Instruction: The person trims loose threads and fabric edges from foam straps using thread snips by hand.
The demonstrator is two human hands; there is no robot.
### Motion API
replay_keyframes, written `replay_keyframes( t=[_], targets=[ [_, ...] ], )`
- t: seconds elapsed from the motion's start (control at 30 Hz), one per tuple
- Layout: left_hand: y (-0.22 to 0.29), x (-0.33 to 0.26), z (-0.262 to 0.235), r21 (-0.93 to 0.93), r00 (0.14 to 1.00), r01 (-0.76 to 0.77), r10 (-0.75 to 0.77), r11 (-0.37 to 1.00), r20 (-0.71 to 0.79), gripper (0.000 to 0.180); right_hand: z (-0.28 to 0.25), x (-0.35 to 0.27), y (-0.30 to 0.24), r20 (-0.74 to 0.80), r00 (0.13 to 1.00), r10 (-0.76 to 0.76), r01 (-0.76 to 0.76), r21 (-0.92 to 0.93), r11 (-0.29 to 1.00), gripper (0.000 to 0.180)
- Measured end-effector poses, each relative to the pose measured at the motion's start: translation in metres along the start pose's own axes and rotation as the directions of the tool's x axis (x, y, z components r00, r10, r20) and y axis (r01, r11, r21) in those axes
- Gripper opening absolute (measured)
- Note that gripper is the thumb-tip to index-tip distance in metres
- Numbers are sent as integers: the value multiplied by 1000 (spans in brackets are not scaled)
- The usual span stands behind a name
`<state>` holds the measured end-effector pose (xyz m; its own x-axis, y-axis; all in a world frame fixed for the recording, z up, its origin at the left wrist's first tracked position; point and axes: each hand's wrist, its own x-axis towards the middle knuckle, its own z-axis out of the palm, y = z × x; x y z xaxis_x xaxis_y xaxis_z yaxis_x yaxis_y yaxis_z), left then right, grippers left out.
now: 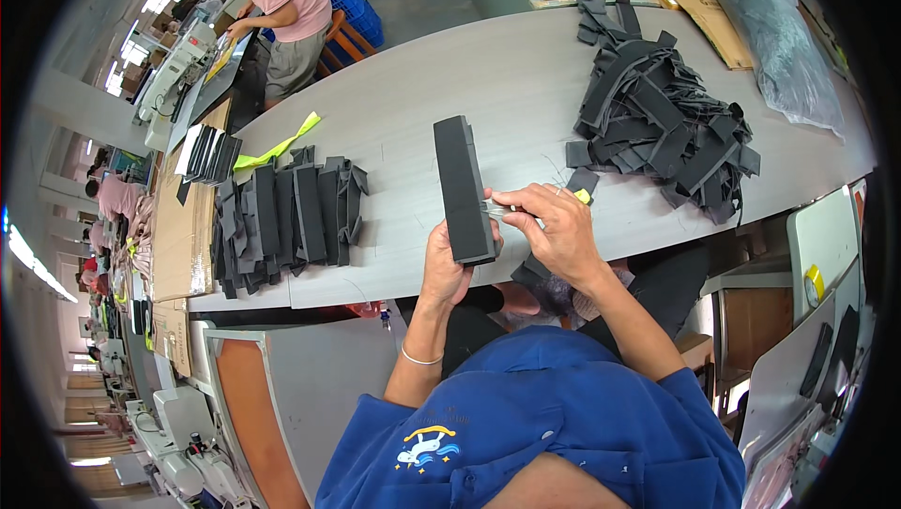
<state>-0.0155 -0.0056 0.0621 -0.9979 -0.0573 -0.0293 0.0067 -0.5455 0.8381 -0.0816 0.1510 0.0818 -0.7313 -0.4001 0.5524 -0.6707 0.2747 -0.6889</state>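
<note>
My left hand (pixel 447 260) is closed round the lower end of a dark grey fabric strip (pixel 462 185), which stands tilted above the table edge. It looks like several layers thick. Beside its right edge, my right hand (pixel 554 227) pinches a small tool with a pale, shiny tip (pixel 496 211). A yellow-green bit (pixel 583 197) shows behind the fingers; whether it belongs to the tool I cannot tell. The tip touches or nearly touches the strip's side. A loose dark piece (pixel 582 181) lies just beyond my right hand.
Stacked dark strips (pixel 296 213) lie at the left, near a yellow-green ribbon (pixel 282 141) and cardboard (pixel 192 227). A heap of dark strips (pixel 657 115) covers the right side, near a clear plastic bag (pixel 774 49). Another person (pixel 286 2) works at a sewing machine at the far left.
</note>
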Motion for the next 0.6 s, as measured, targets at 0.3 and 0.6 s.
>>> replay_keyframes(
  t=[0.3,0.6],
  targets=[
    [-3,-2,-3,82,1000,-9,7,997,26,44,-5,-3,3,-54,995,83,-79,71,994,15],
    [-11,-4,1,336,995,-73,94,939,-46,35,-1,-8,-16,84,987,140,-144,46,989,18]
  ],
)
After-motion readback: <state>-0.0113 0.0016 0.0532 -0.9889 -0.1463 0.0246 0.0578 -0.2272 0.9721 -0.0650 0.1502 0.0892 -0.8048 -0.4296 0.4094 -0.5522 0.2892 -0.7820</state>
